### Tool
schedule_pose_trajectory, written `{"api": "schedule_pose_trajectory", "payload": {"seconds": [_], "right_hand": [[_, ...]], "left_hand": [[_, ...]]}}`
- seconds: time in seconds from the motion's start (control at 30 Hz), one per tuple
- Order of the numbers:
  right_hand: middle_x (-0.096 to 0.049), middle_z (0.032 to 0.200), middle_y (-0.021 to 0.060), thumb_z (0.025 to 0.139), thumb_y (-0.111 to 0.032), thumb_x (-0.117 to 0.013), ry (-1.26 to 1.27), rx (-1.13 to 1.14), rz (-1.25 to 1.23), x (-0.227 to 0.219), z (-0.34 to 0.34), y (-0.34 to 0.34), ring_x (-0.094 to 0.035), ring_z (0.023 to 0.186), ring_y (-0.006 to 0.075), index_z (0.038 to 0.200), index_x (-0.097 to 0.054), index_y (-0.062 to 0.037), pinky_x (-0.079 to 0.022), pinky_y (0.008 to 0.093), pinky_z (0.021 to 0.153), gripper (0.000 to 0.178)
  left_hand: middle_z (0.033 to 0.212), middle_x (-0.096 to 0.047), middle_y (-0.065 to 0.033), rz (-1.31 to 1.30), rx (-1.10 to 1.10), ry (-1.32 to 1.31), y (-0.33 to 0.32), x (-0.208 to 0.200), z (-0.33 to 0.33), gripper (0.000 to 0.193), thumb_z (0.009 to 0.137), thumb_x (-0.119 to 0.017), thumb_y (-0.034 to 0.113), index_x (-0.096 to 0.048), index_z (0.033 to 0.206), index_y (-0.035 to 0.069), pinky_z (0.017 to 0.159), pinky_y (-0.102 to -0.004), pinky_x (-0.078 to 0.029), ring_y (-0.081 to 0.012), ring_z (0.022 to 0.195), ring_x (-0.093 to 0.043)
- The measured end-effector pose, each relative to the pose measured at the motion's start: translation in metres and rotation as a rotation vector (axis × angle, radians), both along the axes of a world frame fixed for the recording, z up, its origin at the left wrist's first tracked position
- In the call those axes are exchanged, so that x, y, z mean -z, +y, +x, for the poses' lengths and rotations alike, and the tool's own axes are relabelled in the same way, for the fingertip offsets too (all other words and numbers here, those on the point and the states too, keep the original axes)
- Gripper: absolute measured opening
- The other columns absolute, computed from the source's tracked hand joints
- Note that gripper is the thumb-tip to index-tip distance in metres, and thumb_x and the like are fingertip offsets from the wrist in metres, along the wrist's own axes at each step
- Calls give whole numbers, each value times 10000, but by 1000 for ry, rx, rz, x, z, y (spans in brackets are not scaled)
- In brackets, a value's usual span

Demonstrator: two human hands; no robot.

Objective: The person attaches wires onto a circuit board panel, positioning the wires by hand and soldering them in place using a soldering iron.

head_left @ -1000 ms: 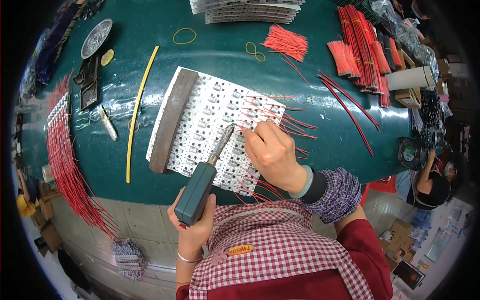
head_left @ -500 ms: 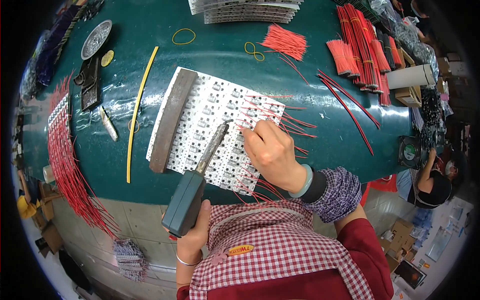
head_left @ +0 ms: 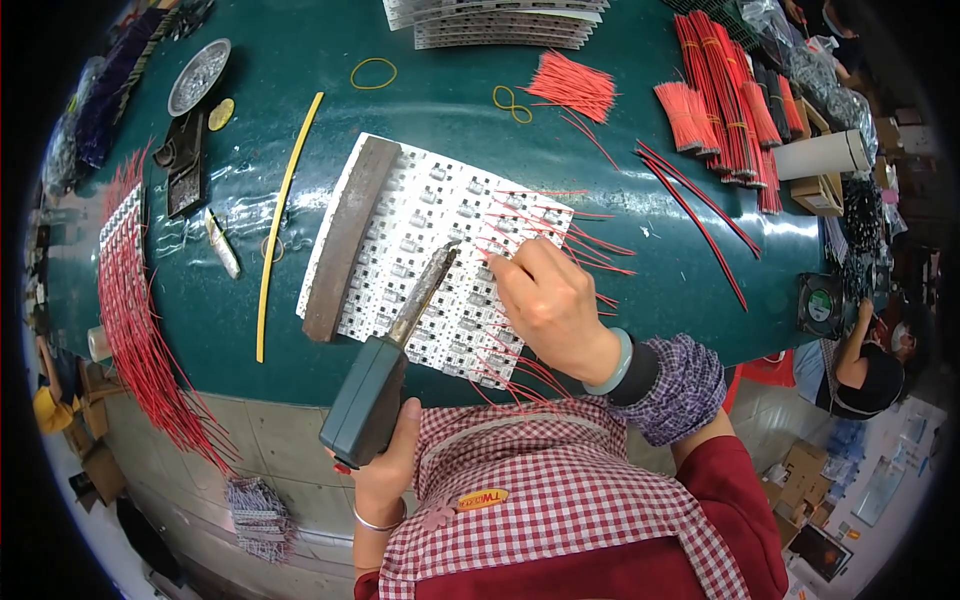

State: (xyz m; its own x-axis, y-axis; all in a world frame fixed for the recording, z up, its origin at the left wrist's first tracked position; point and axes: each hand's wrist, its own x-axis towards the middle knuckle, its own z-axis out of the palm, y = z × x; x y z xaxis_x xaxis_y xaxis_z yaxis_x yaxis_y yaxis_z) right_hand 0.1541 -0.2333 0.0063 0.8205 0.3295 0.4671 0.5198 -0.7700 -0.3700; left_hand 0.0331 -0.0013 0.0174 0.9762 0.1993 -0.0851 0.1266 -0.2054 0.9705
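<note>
My left hand (head_left: 388, 458) is wrapped round the handle of a dark green soldering gun (head_left: 362, 398). Its metal barrel slants up over a white panel of small circuit boards (head_left: 425, 215), with the tip near the panel's middle. Just right of the tip, my right hand (head_left: 548, 308) is closed in a pinch on a thin red wire (head_left: 487, 251) at the panel. Whether tip and wire touch is too small to tell. More red wires (head_left: 598, 246) stick out from the panel's right side. A brown bar (head_left: 350, 240) lies across its left side.
Left of the panel are a yellow strip (head_left: 278, 225), a knife (head_left: 221, 245), a metal dish (head_left: 199, 77) and a wired panel (head_left: 130, 260). Bundles of red wire (head_left: 570, 85) lie beyond it and at far right. Stacked panels (head_left: 505, 25) stand at the back; a fan (head_left: 820, 305) sits right.
The soldering gun's body has shifted slightly left against the panel, its tip staying near the same spot. My right hand keeps its pinch beside it. The view has moved a little.
</note>
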Motion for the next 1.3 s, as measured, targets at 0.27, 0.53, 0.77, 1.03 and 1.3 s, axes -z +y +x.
{"api": "schedule_pose_trajectory", "payload": {"seconds": [0.27,0.53,0.77,1.03,1.3], "right_hand": [[-522,778,79,737,36,-715,117,-22,19,-73,-26,-31,-587,706,241,946,-711,7,-483,350,570,211],[-516,784,74,752,27,-737,90,-143,168,-17,10,-14,-585,692,240,946,-703,-28,-481,360,574,204],[-529,785,71,795,14,-738,180,-88,133,-9,9,-10,-598,687,236,964,-733,-54,-484,375,581,182],[-545,772,66,807,13,-766,173,-60,76,-6,7,-8,-610,657,229,961,-748,-55,-472,366,553,170],[-505,751,63,804,11,-767,142,-61,65,-5,7,-7,-573,626,219,952,-745,-50,-442,365,526,162]], "left_hand": [[1007,-690,-93,23,-25,-8,5,-2,-2,396,890,-696,-88,-639,1279,-44,514,-242,-402,-82,599,-534],[1116,-704,-121,12,-12,33,0,-2,-7,415,886,-718,-82,-635,1290,-46,547,-236,-430,-87,670,-568],[1161,-709,-128,192,77,4,6,8,-12,428,882,-741,-62,-640,1297,-45,579,-237,-478,-90,719,-601],[878,-709,-107,53,-29,-27,-7,-3,4,217,805,-787,-15,-713,1002,-68,636,-282,-524,-171,710,-673],[861,-701,-110,59,4,-1,-7,-3,5,205,814,-785,-15,-699,993,-70,623,-285,-519,-163,687,-652]]}}
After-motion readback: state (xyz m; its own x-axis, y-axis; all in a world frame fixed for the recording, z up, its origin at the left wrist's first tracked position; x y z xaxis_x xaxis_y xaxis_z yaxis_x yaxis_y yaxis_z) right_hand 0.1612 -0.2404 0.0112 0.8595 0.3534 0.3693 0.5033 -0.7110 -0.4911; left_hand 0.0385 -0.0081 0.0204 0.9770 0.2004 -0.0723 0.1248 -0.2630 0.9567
